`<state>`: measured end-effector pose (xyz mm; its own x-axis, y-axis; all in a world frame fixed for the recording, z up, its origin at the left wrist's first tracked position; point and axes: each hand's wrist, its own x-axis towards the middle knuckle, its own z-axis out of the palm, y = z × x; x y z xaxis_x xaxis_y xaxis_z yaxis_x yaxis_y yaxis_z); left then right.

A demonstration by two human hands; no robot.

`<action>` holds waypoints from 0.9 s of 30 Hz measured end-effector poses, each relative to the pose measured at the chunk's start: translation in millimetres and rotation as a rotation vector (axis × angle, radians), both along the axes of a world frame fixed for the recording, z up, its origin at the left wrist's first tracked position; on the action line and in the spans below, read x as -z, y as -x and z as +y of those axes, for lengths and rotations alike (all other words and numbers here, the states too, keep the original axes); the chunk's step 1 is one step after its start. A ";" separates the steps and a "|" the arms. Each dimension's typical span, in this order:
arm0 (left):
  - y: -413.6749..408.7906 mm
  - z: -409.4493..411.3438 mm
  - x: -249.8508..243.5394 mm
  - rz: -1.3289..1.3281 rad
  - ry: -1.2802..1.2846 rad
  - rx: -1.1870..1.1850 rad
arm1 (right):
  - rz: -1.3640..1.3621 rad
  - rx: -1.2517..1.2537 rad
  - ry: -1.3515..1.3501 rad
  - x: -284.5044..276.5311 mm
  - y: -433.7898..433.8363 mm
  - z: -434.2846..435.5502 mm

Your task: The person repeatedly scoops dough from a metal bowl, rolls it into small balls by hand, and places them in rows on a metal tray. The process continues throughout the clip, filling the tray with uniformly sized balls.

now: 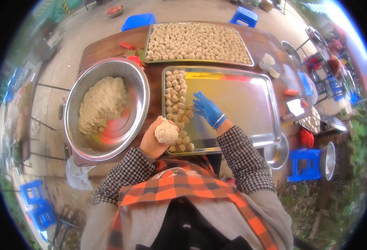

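A rounded lump of pale paste [167, 131] rests in my bare left hand [150, 142], fingers curled around it, over the near left edge of a metal tray [233, 106]. My right hand [209, 109] wears a blue glove. Its fingers are apart above that tray, beside the nearest small balls [189, 114], and I see nothing held in it. Rows of small paste balls [174, 90] line the tray's left side. Left of it stands a large steel basin [141, 93] holding a big mound of the same paste [102, 103].
Beyond, a second metal tray [199, 62] is covered with small balls [196, 42]. Both trays and the basin stand on a wooden table [108, 45]. White cups [267, 61] and a red-handled item [291, 92] lie at right. Blue stools [305, 164] stand around the table.
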<state>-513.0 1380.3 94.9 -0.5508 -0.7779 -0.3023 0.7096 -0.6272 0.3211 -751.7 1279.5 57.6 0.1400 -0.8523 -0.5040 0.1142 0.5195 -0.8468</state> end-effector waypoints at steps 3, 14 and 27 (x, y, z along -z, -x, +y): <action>7.0 -3.3 -0.6 0.027 0.023 -0.014 | -0.051 -0.038 0.074 -24.5 -6.8 14.2; 16.1 -1.9 -40.1 -0.510 0.477 0.229 | -0.485 -0.573 -0.056 -83.1 -26.8 62.4; 25.4 -12.0 -34.8 -1.106 1.083 0.509 | -0.330 -0.750 0.211 -74.3 -30.3 66.8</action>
<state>-538.4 1368.3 129.7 -0.7013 -0.6933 -0.1659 -0.3515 0.1338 0.9266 -721.4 1346.3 131.9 0.8184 -0.5462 -0.1786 0.0609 0.3913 -0.9182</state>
